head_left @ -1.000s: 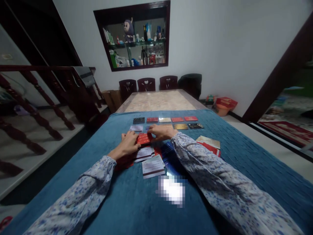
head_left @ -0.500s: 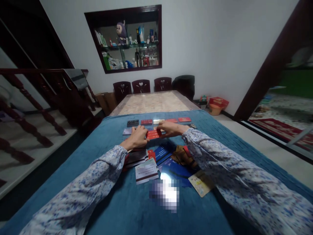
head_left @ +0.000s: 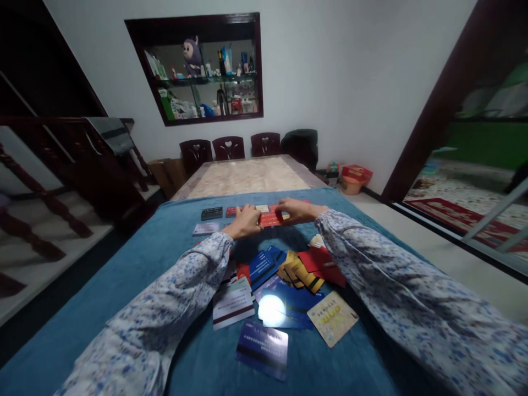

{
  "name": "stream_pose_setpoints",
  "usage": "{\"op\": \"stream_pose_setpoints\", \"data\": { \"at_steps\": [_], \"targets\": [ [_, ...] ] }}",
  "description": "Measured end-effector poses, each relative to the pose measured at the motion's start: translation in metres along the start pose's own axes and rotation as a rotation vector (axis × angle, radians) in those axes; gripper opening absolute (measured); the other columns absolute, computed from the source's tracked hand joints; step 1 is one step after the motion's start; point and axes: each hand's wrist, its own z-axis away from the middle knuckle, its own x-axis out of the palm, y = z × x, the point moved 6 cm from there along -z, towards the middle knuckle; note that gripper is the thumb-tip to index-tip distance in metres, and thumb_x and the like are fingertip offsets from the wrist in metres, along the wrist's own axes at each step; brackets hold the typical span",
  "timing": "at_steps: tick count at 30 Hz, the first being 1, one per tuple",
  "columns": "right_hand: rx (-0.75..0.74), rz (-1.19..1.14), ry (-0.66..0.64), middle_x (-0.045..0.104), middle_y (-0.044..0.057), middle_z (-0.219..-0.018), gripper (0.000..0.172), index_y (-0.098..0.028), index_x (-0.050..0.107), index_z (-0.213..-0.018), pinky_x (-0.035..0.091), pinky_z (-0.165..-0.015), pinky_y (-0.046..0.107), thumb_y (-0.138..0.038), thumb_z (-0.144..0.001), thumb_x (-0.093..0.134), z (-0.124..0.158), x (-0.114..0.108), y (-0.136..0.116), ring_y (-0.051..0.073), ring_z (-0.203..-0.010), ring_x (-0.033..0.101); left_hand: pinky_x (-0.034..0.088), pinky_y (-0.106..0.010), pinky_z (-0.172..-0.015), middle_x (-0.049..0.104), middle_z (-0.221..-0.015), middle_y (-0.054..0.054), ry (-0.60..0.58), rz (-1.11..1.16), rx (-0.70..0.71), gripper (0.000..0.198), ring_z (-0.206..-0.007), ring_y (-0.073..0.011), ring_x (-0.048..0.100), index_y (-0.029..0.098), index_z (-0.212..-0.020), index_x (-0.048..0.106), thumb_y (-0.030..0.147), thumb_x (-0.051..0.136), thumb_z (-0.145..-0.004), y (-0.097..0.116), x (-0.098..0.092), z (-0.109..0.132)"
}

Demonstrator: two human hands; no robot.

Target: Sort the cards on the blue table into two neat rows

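Observation:
Both my hands hold one red card (head_left: 271, 219) over the blue cloth (head_left: 177, 264). My left hand (head_left: 245, 220) pinches its left end and my right hand (head_left: 297, 209) grips its right end. The card hangs above rows of cards laid flat: a dark card (head_left: 212, 213) and a pale card (head_left: 205, 228) show to the left, the others are partly hidden by my hands. Nearer to me lies a loose heap of cards (head_left: 284, 275) in blue, red, yellow and white.
The table's bare marble top (head_left: 247, 175) stretches beyond the cloth, with three dark chairs (head_left: 228, 147) at its far end. A wall niche (head_left: 198, 66) holds bottles and a plush toy. A wooden stair rail (head_left: 49, 165) runs on the left; a doorway opens on the right.
Both hands have carried the red card away from me, from just above the heap up to the far rows. More of the heap has come into view.

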Motion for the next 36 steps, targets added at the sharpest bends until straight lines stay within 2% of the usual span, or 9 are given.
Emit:
{"op": "stream_pose_setpoints", "data": {
  "at_steps": [5, 11, 15, 21, 27, 36],
  "targets": [
    [0.067, 0.012, 0.007, 0.070, 0.012, -0.107, 0.021, -0.015, 0.078, -0.097, 0.046, -0.084, 0.028, -0.026, -0.080, 0.081, 0.000, -0.001, 0.024, 0.024, -0.098, 0.064, 0.041, -0.054, -0.101, 0.063, -0.126, -0.015, 0.018, 0.028, 0.000, 0.035, -0.124, -0.0372, 0.052, 0.020, -0.110, 0.070, 0.047, 0.067, -0.088, 0.006, 0.001, -0.025],
    [0.080, 0.038, 0.016, 0.071, 0.011, -0.106, 0.020, -0.017, 0.078, -0.096, 0.045, -0.086, 0.029, -0.030, -0.081, 0.080, -0.010, 0.003, 0.055, 0.023, -0.097, 0.064, 0.040, -0.052, -0.102, 0.062, -0.130, -0.015, 0.011, 0.008, -0.033, 0.021, -0.128, -0.0347, 0.048, 0.020, -0.106, 0.070, 0.032, 0.065, -0.089, 0.007, 0.005, -0.052],
    [0.098, 0.034, 0.007, 0.071, 0.011, -0.109, 0.027, -0.018, 0.079, -0.095, 0.045, -0.089, 0.030, -0.037, -0.077, 0.083, -0.019, 0.009, 0.075, 0.024, -0.099, 0.064, 0.041, -0.054, -0.101, 0.063, -0.130, -0.015, 0.009, 0.034, -0.030, 0.022, -0.128, -0.0364, 0.047, 0.020, -0.106, 0.071, 0.032, 0.064, -0.089, 0.008, 0.007, -0.068],
    [0.125, 0.103, -0.040, 0.072, 0.014, -0.115, 0.028, -0.018, 0.079, -0.099, 0.041, -0.097, 0.036, -0.038, -0.079, 0.080, -0.032, 0.020, 0.097, 0.028, -0.109, 0.062, 0.039, -0.055, -0.100, 0.065, -0.129, -0.014, 0.006, 0.062, -0.031, 0.026, -0.129, -0.0381, 0.044, 0.021, -0.106, 0.073, 0.030, 0.065, -0.083, 0.007, 0.015, -0.091],
    [0.213, 0.124, -0.067, 0.072, 0.011, -0.117, 0.031, -0.021, 0.079, -0.103, 0.042, -0.091, 0.034, -0.039, -0.078, 0.082, -0.040, 0.030, 0.114, 0.028, -0.109, 0.061, 0.040, -0.056, -0.099, 0.066, -0.127, -0.016, -0.028, 0.030, -0.039, 0.025, -0.129, -0.0381, 0.043, 0.019, -0.100, 0.074, 0.028, 0.061, -0.081, 0.010, 0.023, -0.109],
    [0.258, 0.124, -0.099, 0.073, 0.009, -0.117, 0.028, -0.023, 0.077, -0.107, 0.044, -0.088, 0.032, -0.034, -0.081, 0.076, -0.046, 0.042, 0.121, 0.027, -0.111, 0.061, 0.038, -0.060, -0.102, 0.069, -0.119, -0.018, -0.098, 0.052, -0.047, 0.026, -0.132, -0.0404, 0.041, 0.017, -0.093, 0.074, 0.019, 0.060, -0.071, 0.007, 0.034, -0.122]
  ]
}}
